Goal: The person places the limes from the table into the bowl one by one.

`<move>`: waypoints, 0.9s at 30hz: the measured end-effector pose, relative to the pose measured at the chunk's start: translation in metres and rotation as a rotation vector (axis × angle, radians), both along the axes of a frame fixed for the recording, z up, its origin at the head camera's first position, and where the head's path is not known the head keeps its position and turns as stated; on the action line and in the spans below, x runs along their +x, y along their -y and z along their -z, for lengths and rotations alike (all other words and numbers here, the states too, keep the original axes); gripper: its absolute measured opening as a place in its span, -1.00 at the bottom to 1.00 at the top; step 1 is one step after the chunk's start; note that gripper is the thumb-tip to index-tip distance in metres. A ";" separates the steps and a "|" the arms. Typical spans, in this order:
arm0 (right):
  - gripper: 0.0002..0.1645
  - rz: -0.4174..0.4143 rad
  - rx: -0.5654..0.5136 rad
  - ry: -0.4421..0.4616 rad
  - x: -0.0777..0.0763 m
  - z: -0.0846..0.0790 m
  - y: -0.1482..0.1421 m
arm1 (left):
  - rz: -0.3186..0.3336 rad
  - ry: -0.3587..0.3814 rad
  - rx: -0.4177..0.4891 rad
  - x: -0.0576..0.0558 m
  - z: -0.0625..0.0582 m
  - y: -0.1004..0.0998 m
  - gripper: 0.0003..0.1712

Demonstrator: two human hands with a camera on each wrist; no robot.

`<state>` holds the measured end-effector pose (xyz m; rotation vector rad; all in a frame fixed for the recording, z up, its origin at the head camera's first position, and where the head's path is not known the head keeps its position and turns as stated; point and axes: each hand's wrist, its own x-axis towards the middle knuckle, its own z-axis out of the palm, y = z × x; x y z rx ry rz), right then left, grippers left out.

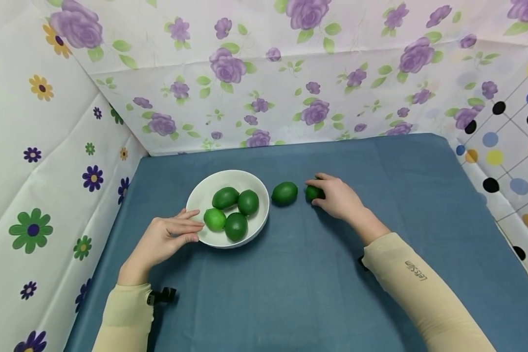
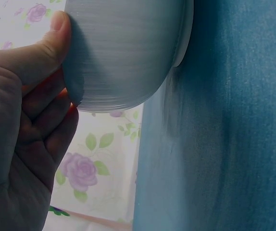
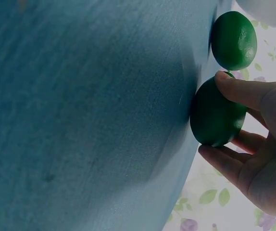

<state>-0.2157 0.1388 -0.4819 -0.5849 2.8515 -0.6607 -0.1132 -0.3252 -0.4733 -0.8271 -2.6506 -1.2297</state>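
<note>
A white bowl (image 1: 204, 193) stands left of the middle of the table with several green limes (image 1: 225, 198) in it, one of them (image 1: 214, 220) brighter than the others. My left hand (image 1: 169, 235) holds the bowl at its left rim, fingers over the edge and thumb against the outer wall (image 2: 123, 57). To the right of the bowl, my right hand (image 1: 338, 198) grips a dark green lime (image 3: 215, 115) between thumb and fingertips, low at the cloth. Between that hand and the bowl lies another lime (image 1: 284, 193) on the table.
A blue cloth (image 1: 273, 288) covers the table. Behind it hangs a white sheet with purple roses (image 1: 229, 66). Sheets with flowers (image 1: 31, 230) on the left and coloured dots (image 1: 519, 186) on the right border the sides.
</note>
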 end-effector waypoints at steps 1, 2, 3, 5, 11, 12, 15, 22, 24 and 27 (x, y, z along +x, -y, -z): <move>-0.28 0.000 0.001 -0.001 0.000 0.000 0.000 | -0.001 0.000 0.000 0.000 0.000 0.000 -0.67; -0.28 0.000 0.001 -0.001 0.000 0.001 0.000 | -0.001 0.000 -0.001 0.000 0.000 0.000 -0.67; -0.28 -0.001 0.001 -0.001 0.000 0.001 0.000 | -0.002 0.000 -0.003 0.001 0.000 0.000 -0.67; -0.28 0.000 -0.001 0.000 -0.001 0.001 0.000 | -0.003 0.001 -0.004 0.001 0.000 0.000 -0.67; -0.27 0.011 -0.009 -0.001 0.000 0.000 -0.001 | -0.005 -0.001 -0.012 0.000 -0.001 -0.001 -0.67; -0.27 0.011 -0.010 -0.003 0.000 0.000 -0.001 | -0.004 -0.003 -0.013 0.000 -0.001 0.000 -0.67; -0.27 0.011 -0.015 -0.013 0.001 0.001 -0.001 | -0.001 -0.008 -0.011 0.000 0.000 0.000 -0.67; -0.27 0.010 -0.019 -0.023 0.001 -0.001 -0.002 | 0.000 -0.009 -0.011 0.001 0.000 0.000 -0.67; -0.27 0.009 -0.018 -0.023 0.001 -0.001 -0.002 | 0.000 -0.007 -0.011 0.001 0.000 0.000 -0.67; -0.27 0.008 -0.021 -0.024 0.001 -0.002 -0.001 | 0.001 -0.010 -0.010 0.001 -0.001 0.000 -0.67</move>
